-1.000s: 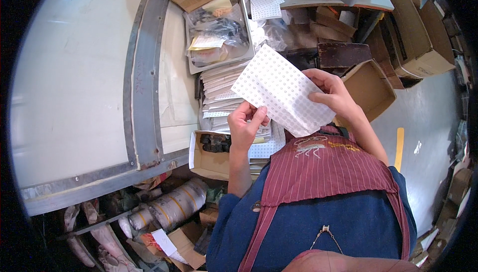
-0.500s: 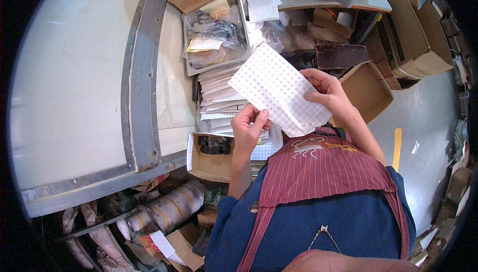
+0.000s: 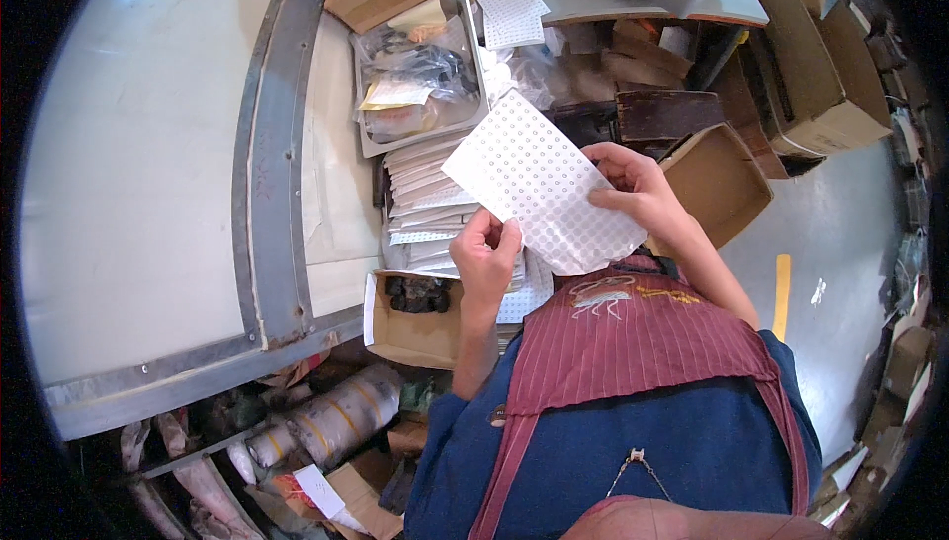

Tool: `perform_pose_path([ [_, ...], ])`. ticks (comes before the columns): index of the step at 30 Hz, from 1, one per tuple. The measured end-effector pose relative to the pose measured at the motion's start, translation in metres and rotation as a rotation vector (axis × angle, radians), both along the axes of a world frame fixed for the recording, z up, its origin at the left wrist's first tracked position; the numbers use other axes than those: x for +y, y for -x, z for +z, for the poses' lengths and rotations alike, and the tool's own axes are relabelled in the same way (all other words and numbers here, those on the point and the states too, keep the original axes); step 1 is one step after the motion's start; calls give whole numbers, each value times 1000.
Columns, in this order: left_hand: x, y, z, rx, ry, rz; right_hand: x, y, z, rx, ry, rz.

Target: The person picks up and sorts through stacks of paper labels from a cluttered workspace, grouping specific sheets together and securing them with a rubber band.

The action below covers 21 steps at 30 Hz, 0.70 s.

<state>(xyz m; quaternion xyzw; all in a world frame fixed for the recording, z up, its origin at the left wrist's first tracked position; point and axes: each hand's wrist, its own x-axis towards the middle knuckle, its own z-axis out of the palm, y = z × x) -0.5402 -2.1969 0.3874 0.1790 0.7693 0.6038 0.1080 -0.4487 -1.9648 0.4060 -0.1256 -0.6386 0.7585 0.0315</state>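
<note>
Between my hands hangs a white sheet (image 3: 529, 169) covered in rows of small round dots, tilted, with a greyer, more see-through part toward my body. My left hand (image 3: 485, 253) pinches its lower left edge between thumb and fingers. On the right edge, my right hand (image 3: 633, 184) grips with the thumb on top; its other fingers are partly hidden behind. Beyond my left hand, a tall stack of similar papers (image 3: 425, 184) stands at the table's side. Below that stack sits an open cardboard box (image 3: 420, 334) with a black object (image 3: 415, 293) inside.
A grey tray (image 3: 478, 56) with bagged items stands behind the stack. More dotted sheets (image 3: 509, 6) lie at the back. Empty cardboard boxes (image 3: 727, 189) and a tall carton (image 3: 830, 76) are at right. Below the left table edge (image 3: 198, 367) are wrapped rolls (image 3: 336, 416).
The view has shifted slightly, so the surroundings sit a little further left. Both hands keep their hold on the dotted sheet, which has barely changed its tilt.
</note>
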Motion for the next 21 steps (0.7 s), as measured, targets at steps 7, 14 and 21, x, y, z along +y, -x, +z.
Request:
perform_pose_path([
  [7, -7, 0, -7, -17, 19, -46, 2, 3, -5, -29, 19, 68],
  [14, 7, -14, 2, -32, -7, -92, 2, 3, -22, 10, -174, 37],
  [21, 10, -17, -2, -12, 22, -85, 0, 3, -15, 13, -230, -3],
])
